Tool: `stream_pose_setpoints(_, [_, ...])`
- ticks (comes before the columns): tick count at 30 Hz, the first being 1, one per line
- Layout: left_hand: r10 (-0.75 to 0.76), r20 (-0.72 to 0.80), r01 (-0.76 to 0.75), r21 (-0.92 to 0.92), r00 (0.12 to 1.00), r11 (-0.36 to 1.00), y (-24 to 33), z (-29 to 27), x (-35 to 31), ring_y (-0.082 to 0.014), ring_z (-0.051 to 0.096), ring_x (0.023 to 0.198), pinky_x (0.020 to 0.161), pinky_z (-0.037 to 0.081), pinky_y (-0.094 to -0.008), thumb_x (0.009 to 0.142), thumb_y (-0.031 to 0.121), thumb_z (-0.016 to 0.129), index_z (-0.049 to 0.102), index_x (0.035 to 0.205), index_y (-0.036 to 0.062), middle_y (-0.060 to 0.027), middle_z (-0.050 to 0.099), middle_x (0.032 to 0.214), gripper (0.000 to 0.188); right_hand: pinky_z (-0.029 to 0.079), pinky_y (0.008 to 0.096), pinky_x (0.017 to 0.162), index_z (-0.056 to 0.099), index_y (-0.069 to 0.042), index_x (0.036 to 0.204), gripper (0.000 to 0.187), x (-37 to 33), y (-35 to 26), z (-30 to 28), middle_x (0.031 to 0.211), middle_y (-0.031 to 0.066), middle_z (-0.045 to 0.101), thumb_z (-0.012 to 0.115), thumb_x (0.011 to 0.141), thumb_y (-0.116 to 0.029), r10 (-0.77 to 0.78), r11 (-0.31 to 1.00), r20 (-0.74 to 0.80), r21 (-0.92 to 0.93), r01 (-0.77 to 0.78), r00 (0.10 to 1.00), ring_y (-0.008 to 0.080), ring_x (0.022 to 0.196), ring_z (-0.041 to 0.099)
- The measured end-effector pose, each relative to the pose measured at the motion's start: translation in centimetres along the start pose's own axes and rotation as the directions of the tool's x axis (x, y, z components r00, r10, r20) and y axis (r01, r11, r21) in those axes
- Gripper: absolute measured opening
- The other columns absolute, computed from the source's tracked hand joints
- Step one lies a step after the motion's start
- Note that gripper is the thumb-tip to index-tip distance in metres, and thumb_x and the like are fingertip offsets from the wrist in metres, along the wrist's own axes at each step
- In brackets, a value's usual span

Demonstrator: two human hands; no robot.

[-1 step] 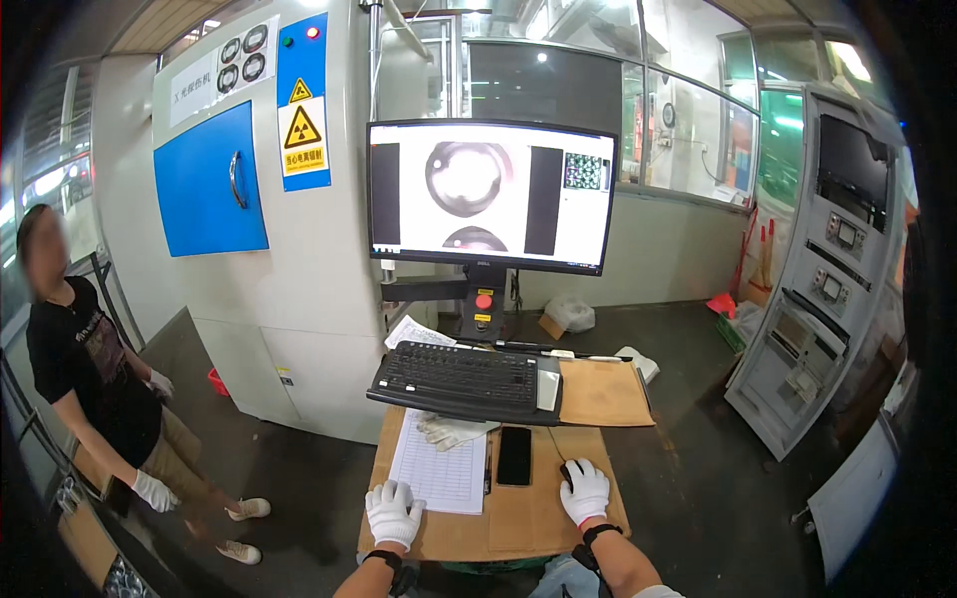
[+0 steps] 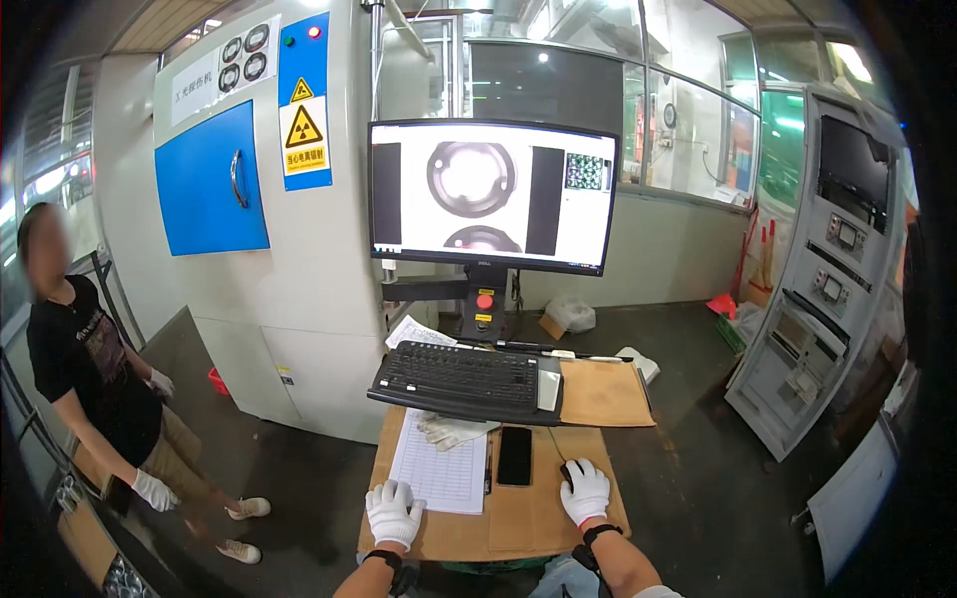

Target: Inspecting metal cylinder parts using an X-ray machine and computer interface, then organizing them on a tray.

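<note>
My left hand [image 2: 395, 513], in a white glove, lies flat with fingers stretched out at the left edge of the board-topped table [image 2: 538, 533]. Its fingertips touch the lower left corner of a printed form sheet [image 2: 444, 468]. Over on the right, my gloved right hand [image 2: 586, 495] rests on a black computer mouse [image 2: 566, 472], fingers curved round it. Between the hands lie a black phone [image 2: 514, 456] and a dark pen [image 2: 487, 468] beside the sheet. A loose white glove [image 2: 449, 431] covers the sheet's top. Ahead, a monitor [image 2: 491, 194] displays a grey ring-shaped part.
A black keyboard [image 2: 459, 377] and a brown pad [image 2: 603, 392] sit on a raised tray. Left stands a large grey machine with a blue door [image 2: 211, 181]; a gloved person [image 2: 95, 369] stands near it. A grey cabinet [image 2: 812, 279] is at the right.
The ring picture on the monitor looks slightly different, with more light spots showing around the ring. Both hands stay where they were.
</note>
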State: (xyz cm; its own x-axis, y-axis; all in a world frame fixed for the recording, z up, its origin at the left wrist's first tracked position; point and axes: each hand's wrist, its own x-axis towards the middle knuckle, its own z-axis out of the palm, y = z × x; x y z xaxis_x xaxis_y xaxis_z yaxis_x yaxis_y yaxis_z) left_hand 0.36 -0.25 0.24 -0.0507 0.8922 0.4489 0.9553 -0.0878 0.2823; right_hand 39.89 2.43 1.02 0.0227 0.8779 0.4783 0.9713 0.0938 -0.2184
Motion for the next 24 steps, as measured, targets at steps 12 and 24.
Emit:
stream_pose_setpoints(12, [-0.006,-0.001,0.006,0.019,1.000,1.000,-0.88,0.24,-0.24,-0.0349,0.055,0.116,0.103,0.038,-0.0502,0.082,0.042,0.076,0.067,0.110,0.0121,-0.0112,0.063,0.119,0.042,0.053,0.0525,0.087,0.066,-0.017,0.125,0.043,0.00,-0.28,0.43,0.128,0.0124,0.062,0.072,0.084,-0.026,-0.019,1.000,-0.017,-0.005,0.019,1.000,0.0390,0.101,0.064])
stream_pose_setpoints(24, [0.003,-0.022,-0.003,0.015,1.000,1.000,-0.46,-0.14,-0.37,-0.0344,0.055,0.113,0.102,0.038,-0.0493,0.082,0.040,0.077,0.067,0.107,0.0103,-0.0120,0.062,0.118,0.040,0.053,0.0526,0.087,0.068,-0.018,0.124,0.041,-0.12,-0.30,0.21,0.127,0.0127,0.063,0.073,0.083,-0.026,-0.016,1.000,-0.014,-0.012,0.015,1.000,0.0380,0.101,0.065])
